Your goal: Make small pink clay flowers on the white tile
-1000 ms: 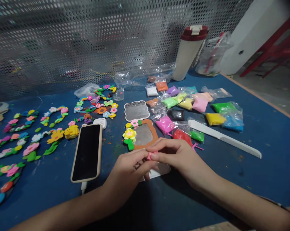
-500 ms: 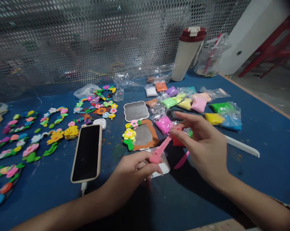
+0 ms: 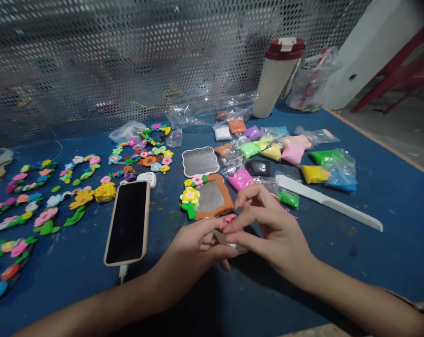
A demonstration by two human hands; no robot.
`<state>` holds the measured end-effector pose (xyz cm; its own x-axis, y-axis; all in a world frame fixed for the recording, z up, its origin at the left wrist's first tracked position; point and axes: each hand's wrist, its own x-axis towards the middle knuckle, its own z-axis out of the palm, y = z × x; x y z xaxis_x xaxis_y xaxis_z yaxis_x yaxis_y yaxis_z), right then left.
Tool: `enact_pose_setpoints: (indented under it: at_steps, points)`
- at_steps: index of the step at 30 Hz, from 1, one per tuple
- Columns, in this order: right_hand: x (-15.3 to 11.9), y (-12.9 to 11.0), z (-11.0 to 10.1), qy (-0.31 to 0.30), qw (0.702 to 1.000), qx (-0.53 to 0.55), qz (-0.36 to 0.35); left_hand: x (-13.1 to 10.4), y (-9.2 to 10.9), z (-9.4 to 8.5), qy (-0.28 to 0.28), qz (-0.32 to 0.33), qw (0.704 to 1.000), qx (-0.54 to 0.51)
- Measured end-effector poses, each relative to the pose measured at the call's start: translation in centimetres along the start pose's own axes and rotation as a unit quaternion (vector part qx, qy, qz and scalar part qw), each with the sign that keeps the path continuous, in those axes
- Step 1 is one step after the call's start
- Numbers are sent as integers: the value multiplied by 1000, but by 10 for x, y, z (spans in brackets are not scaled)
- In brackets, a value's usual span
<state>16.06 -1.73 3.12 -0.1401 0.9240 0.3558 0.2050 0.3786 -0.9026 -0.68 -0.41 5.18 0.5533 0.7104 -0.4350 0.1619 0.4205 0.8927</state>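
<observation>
- Where both hands meet at lower centre of the frame, the left hand [image 3: 194, 245] and right hand [image 3: 271, 229] pinch a small pink clay piece [image 3: 228, 220] between their fingertips, fingers closed on it.
- Bare blue table [image 3: 390, 196] lies open at right, up to its edge at upper right.
- Immediately behind the hands, an orange-framed mirror [image 3: 212, 199] blocks forward room; a phone [image 3: 128, 222] lies close at left.
- Clay packets [image 3: 292, 152] and a white comb [image 3: 329, 202] crowd the upper right; finished clay flowers [image 3: 39, 201] fill the left.
- A bottle [image 3: 277, 77] stands before the perforated screen [image 3: 109, 56] at top.
</observation>
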Motion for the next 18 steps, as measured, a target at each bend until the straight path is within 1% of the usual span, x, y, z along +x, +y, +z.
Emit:
enact_pose_setpoints:
  at_steps: [2,4,7,9,12,14,16,18]
  points:
    - [1,1,0,4,999,15,30,0,0,0,4,7,1000,12]
    - [2,1,1,-5,994,56,94,0,0,-1,7,21,1000,18]
    - [3,0,3,-57,969,133,201,0,-2,-3,27,43,997,58]
    - [4,0,4,-90,951,182,235,0,-3,-4,38,51,994,91]
    - [4,0,3,-108,932,250,241,-1,-3,-4,41,38,992,117]
    - [5,0,1,-118,932,255,227,-1,-3,-4,44,22,992,115]
    - [5,0,0,-114,956,190,191,-1,-3,-4,47,10,993,104]
    - [6,1,-1,-95,983,80,137,-1,-3,-4,47,4,994,97]
